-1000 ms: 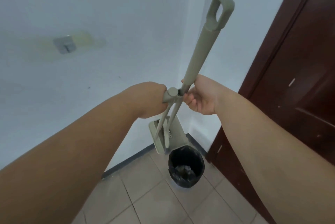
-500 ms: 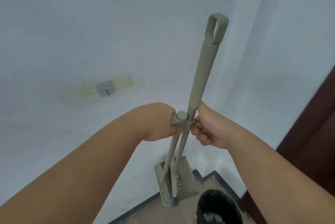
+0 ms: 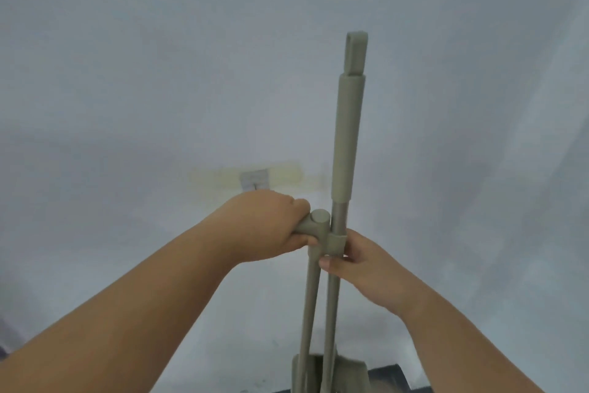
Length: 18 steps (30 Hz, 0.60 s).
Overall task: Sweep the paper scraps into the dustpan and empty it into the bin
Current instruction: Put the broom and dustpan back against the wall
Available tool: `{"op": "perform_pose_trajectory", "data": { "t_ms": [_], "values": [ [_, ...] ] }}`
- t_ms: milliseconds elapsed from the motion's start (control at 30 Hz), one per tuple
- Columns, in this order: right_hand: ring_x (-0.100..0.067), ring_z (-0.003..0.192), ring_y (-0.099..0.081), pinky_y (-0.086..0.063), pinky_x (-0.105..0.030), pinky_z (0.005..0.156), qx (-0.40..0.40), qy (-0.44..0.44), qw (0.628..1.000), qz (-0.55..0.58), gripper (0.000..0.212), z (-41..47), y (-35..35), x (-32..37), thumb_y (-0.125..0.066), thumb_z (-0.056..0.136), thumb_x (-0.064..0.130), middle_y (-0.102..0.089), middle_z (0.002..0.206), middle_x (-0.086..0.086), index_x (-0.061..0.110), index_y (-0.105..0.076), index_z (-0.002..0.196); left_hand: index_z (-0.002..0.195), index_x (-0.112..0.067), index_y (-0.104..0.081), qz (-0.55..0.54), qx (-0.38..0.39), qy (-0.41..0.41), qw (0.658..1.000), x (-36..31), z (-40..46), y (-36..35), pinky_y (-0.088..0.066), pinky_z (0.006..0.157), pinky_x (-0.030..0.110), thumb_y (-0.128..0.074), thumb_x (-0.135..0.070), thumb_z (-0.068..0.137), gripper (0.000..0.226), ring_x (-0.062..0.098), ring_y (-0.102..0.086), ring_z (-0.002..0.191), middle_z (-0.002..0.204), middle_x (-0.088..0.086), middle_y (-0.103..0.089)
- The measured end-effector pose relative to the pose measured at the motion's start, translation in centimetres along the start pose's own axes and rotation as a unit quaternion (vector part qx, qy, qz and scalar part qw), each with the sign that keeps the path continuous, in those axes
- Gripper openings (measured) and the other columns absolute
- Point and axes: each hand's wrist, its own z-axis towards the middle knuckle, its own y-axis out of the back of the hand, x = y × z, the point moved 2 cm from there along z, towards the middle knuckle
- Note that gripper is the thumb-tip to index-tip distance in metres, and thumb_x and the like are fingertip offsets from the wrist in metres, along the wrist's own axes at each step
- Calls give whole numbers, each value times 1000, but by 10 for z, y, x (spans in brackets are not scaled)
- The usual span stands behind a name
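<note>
dustpan point(image 3: 331, 370) and broom point(image 3: 345, 137) upright in both hands point(image 3: 271, 223)

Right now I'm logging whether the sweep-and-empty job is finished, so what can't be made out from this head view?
- Bin: outside the head view, below the bottom edge, so its contents cannot be checked.
- Dustpan: cut off by the bottom edge and blurred; any scraps left inside are unreadable.
- Left hand: its fingers are hidden behind the handle knob.
- Right hand: its fingers wrap behind the broom pole, hiding the clip state.
</note>
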Motion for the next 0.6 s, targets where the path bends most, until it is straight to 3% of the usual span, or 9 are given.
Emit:
{"op": "perform_pose_trajectory", "data": {
  "t_ms": [100,167,300,400,467,533,600],
  "values": [
    [-12,104,-64,-51,-30,95,-37,27,999,18,21,23,-8,-1,-60,90,14,-70,106,3,26,-62,107,104,-16,-52,0,-81,36,996,15,4,-17,-37,64,31,-39,-58,89,46,23,-58,83,92,1,-62],
    [-15,99,-64,-51,-29,88,-64,30,997,19,17,34,-16,-5,-60,90,15,-69,101,2,29,-61,98,101,-17,-59,-35,-154,69,985,23,4,-29,-39,66,31,-45,-60,83,48,24,-59,80,87,-1,-64],
    [-15,81,-63,-46,-17,64,-125,29,992,-6,14,48,-34,-10,-61,88,20,-67,87,1,33,-57,84,117,-29,-57,-173,-149,210,951,32,0,-59,-26,96,25,-62,-53,79,45,15,-45,113,116,-7,-52],
    [-11,67,-59,-41,-14,56,-168,29,984,-43,9,54,-51,-15,-62,88,28,-63,72,6,32,-57,81,134,-34,-44,-294,-129,301,898,32,-8,-73,-19,111,30,-64,-44,82,57,14,-21,138,147,-6,-28],
    [-10,61,-56,-39,-14,53,-194,37,978,-70,11,57,-63,-15,-61,88,31,-59,64,7,29,-58,78,142,-39,-29,-367,-106,341,859,27,-12,-80,-22,112,31,-58,-40,88,62,15,-20,141,154,-5,-19],
    [-7,57,-53,-38,-13,51,-209,49,972,-94,12,60,-73,-13,-59,89,34,-55,59,9,26,-60,81,145,-47,-7,-461,-60,349,813,18,-13,-88,-33,105,30,-45,-39,95,63,19,-40,132,146,1,-39],
    [-6,56,-52,-36,-13,51,-214,50,970,-109,13,63,-82,-9,-55,91,33,-53,58,11,24,-62,86,141,-54,7,-534,-35,352,768,9,-15,-90,-44,91,29,-31,-36,99,60,22,-58,110,120,2,-59]
  ]
}}
